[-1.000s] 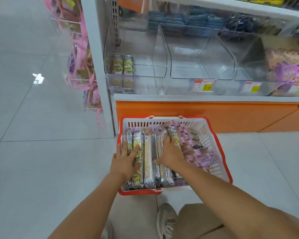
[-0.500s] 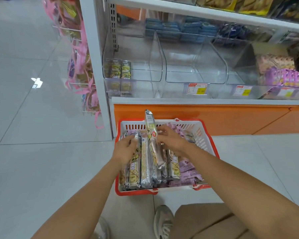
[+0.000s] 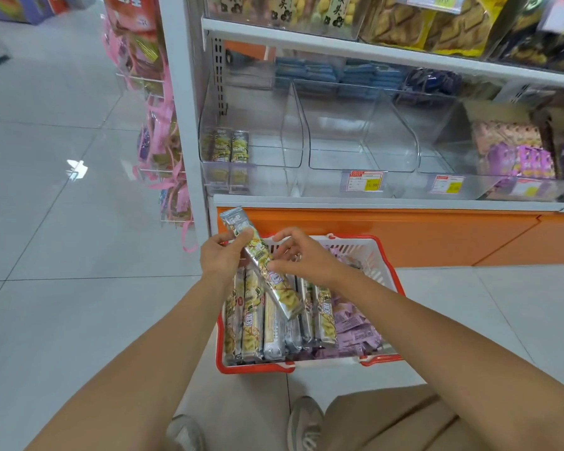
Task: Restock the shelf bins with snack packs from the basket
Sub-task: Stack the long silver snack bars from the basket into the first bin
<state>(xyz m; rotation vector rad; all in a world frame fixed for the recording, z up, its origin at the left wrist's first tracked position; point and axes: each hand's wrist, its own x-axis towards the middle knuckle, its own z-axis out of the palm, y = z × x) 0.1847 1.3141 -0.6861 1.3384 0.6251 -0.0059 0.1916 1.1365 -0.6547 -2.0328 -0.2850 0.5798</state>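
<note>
A red and white basket point(image 3: 386, 267) stands on the floor in front of the shelf. It holds several long silver-and-yellow snack packs point(image 3: 254, 323) on the left and small purple packs point(image 3: 355, 330) on the right. One long snack pack point(image 3: 282, 292) is raised at a slant above the basket. My left hand point(image 3: 220, 257) grips its upper part, and my right hand point(image 3: 305, 258) pinches its middle. The clear left shelf bin point(image 3: 274, 151) has three like packs point(image 3: 228, 147) upright at its left side.
The clear middle bin point(image 3: 355, 141) carries a price tag point(image 3: 363, 181) in front. A right bin holds purple and pink packs point(image 3: 518, 154). Pink-ribboned bags point(image 3: 160, 141) hang on a rack left of the shelf post. Below the bins runs an orange base panel point(image 3: 437, 236). My shoes and knee are near the basket.
One long pack has come up out of the basket row. It went from my right hand alone to both hands. The view tilted up towards the shelf.
</note>
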